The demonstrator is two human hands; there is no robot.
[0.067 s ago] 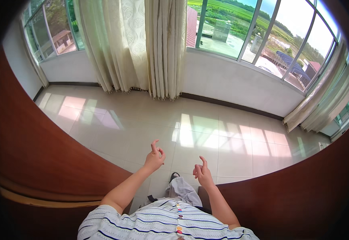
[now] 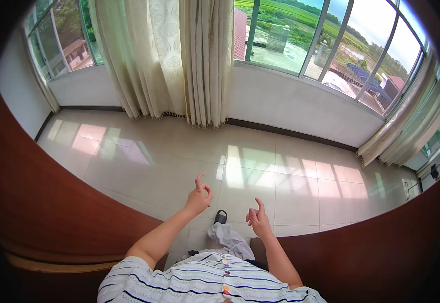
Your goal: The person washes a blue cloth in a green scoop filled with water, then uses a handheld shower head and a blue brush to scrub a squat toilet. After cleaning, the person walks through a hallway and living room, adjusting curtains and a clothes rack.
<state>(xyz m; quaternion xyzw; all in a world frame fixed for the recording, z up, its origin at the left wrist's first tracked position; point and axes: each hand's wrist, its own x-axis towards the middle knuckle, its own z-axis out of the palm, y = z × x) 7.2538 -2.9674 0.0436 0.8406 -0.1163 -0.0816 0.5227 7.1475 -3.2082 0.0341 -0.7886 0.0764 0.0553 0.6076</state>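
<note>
the left hand [image 2: 197, 200] is bare, its index finger raised apart from the other, curled fingers; the right hand [image 2: 259, 222], well apart and nearer the body, is shaped alike, index finger up and apart from the bent ones. seen between both hands, a dark sandal [image 2: 221, 217] is on the foot below them, on the pale tiled floor [image 2: 189, 156]. to the left hand's left is a reddish-brown wooden panel [image 2: 63, 202]; another brown panel [image 2: 361, 252] lies right of the right hand. beyond both hands hang cream curtains [image 2: 207, 65].
</note>
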